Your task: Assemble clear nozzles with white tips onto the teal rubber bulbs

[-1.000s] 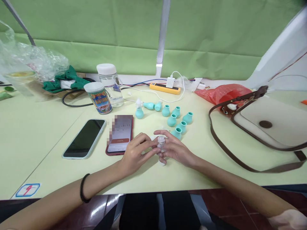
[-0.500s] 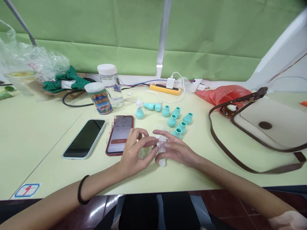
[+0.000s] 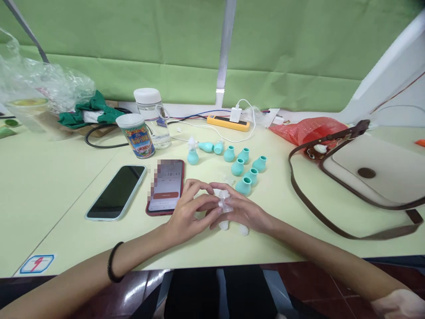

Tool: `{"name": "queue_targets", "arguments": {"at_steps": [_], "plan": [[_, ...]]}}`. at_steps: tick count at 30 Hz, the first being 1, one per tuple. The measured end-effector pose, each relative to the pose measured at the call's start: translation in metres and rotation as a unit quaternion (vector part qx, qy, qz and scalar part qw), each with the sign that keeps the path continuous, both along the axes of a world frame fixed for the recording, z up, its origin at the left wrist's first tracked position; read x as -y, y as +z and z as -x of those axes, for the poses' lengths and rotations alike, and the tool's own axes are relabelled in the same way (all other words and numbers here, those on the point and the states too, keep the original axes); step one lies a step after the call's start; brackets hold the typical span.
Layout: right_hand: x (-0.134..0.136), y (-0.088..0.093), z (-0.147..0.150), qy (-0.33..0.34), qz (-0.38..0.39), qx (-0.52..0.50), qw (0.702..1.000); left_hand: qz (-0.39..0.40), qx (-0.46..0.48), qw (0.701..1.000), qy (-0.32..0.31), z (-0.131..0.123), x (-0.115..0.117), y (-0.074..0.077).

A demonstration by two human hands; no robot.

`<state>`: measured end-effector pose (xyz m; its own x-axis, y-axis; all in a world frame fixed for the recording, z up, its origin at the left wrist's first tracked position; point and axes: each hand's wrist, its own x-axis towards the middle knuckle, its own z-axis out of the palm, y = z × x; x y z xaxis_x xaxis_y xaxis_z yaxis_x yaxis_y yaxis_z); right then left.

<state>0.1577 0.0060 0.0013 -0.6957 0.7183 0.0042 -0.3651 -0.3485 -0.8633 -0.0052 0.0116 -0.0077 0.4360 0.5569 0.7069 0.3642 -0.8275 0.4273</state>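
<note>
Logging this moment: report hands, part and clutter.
Left hand and right hand both pinch the clear plastic piece above the table. Teal bulbs just behind. Red phone beside left hand.

I see a pale yellow-green table (image 3: 299, 248) under the hands, with a seam (image 3: 83, 195) running diagonally off to their left. Beyond the hands a green paper-covered wall (image 3: 133, 53) spans the whole back, split by a white vertical strip (image 3: 226, 44) straight ahead. Far right of the hands, a white slanted panel (image 3: 388, 71). Below the near table edge, dark reddish glossy floor (image 3: 299, 283). Light is even, with soft shadows.
</note>
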Motion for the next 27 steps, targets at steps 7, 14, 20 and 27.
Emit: {"name": "queue_targets", "arguments": {"at_steps": [7, 14, 20, 27], "plan": [[-0.0003, 0.0004, -0.0004, -0.097, -0.117, 0.154, 0.976, -0.034, 0.022, 0.999, 0.036, 0.0009, -0.0006, 0.0025], [0.0012, 0.001, 0.0004, -0.156, -0.156, 0.135, 0.966, 0.015, 0.061, 0.998, 0.012, 0.0034, -0.0028, 0.0048], [-0.0009, 0.0007, 0.001, -0.161, -0.152, 0.114, 0.968, 0.071, 0.112, 0.99, -0.053, 0.0053, -0.0069, 0.0019], [-0.0017, 0.0012, 0.0018, -0.162, -0.136, 0.1, 0.972, -0.008, 0.094, 0.995, -0.016, 0.0055, -0.0047, 0.0016]]}}
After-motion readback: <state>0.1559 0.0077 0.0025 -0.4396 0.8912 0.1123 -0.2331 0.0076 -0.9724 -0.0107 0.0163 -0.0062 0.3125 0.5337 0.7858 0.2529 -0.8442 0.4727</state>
